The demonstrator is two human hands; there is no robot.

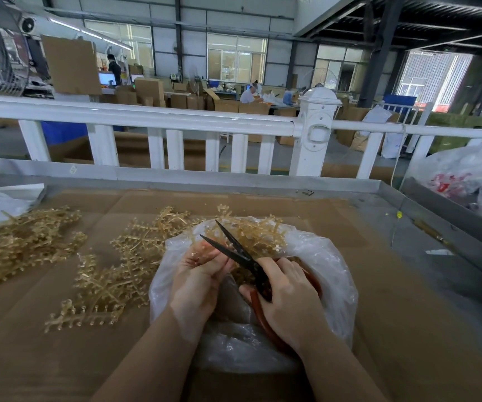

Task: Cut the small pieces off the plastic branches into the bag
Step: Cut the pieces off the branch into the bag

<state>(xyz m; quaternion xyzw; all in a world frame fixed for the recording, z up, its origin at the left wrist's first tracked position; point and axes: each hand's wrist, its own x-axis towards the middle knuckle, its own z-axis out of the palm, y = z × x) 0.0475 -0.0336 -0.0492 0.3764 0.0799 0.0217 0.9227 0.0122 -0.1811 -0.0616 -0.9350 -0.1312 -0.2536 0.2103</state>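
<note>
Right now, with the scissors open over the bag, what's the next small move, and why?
Probably close the black-bladed, red-handled scissors in the right hand: the blades are spread at the golden plastic branch the left hand grips over the clear plastic bag, so cut pieces should drop in.

White railing (pixel 152 118) behind worktable; beyond it, hall with cardboard boxes (pixel 150 91), big daylit windows (pixel 236 58), dark steel roof beams.

Golden translucent plastic branches (pixel 112 274) lie heaped on the cardboard-covered tabletop (pixel 364 256); another bunch (pixel 260 235) sits over the open clear plastic bag (pixel 332 274), between the spread blades of black, red-handled scissors (pixel 238 253).
</note>
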